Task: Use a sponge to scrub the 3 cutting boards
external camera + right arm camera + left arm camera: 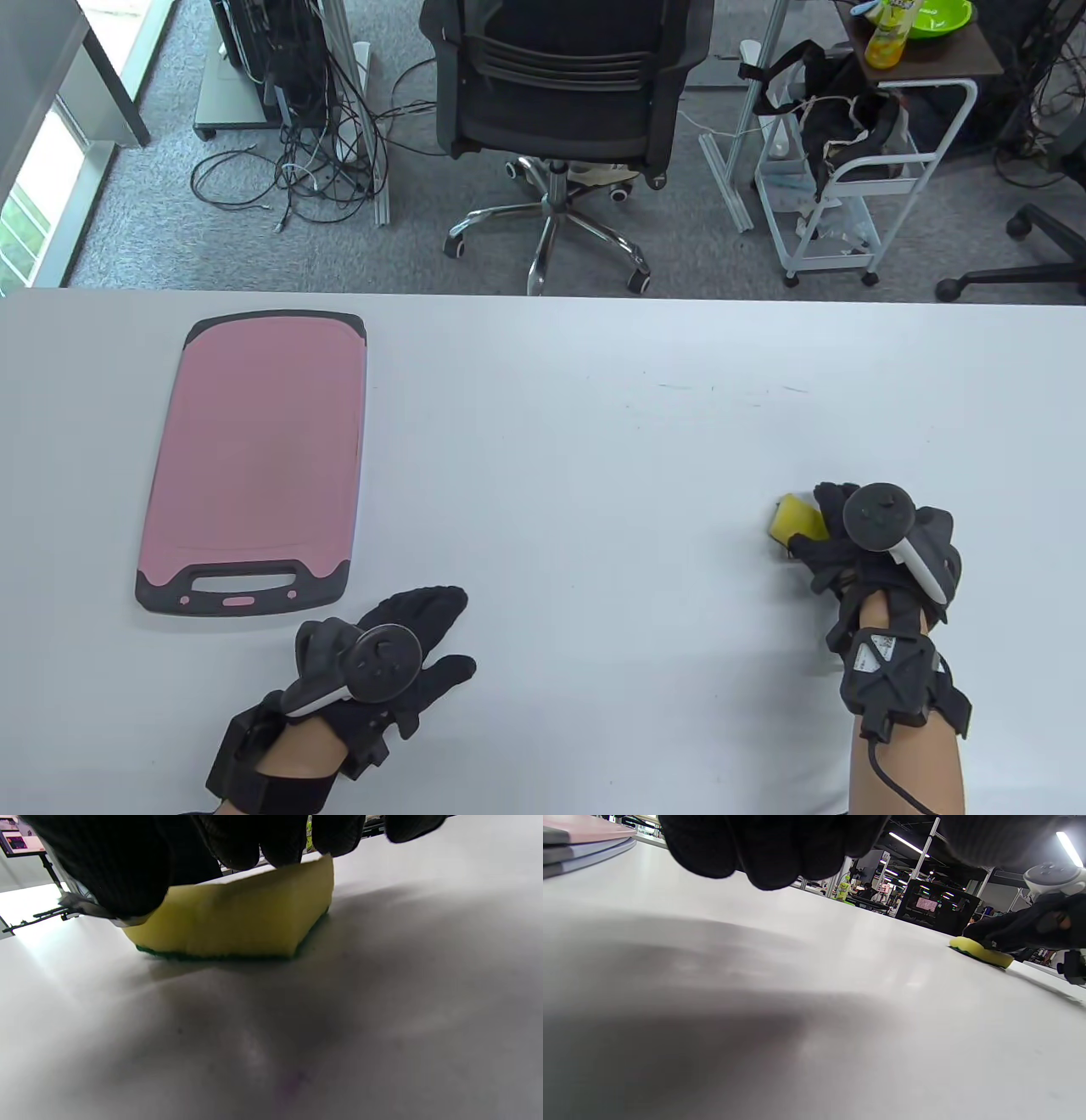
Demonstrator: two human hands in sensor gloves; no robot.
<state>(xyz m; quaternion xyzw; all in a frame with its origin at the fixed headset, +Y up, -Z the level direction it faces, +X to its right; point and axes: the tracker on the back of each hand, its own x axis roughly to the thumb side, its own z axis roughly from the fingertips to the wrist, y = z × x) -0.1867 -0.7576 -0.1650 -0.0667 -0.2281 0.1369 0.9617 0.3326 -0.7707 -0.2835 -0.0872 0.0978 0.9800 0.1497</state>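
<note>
Sponge on tabletop at right, right hand grip curled over it, left hand flat, holding nothing; lift sponge securely, cross to stacked boards far left, green side down.

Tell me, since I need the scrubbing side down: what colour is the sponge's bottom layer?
Dark green, under the yellow sponge body, lying against the table; clearest in the right wrist view.

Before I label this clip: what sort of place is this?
Probably an office or lab workspace, not a kitchen: a white table, an office chair on carpet, tangled cables and a utility cart.
</note>
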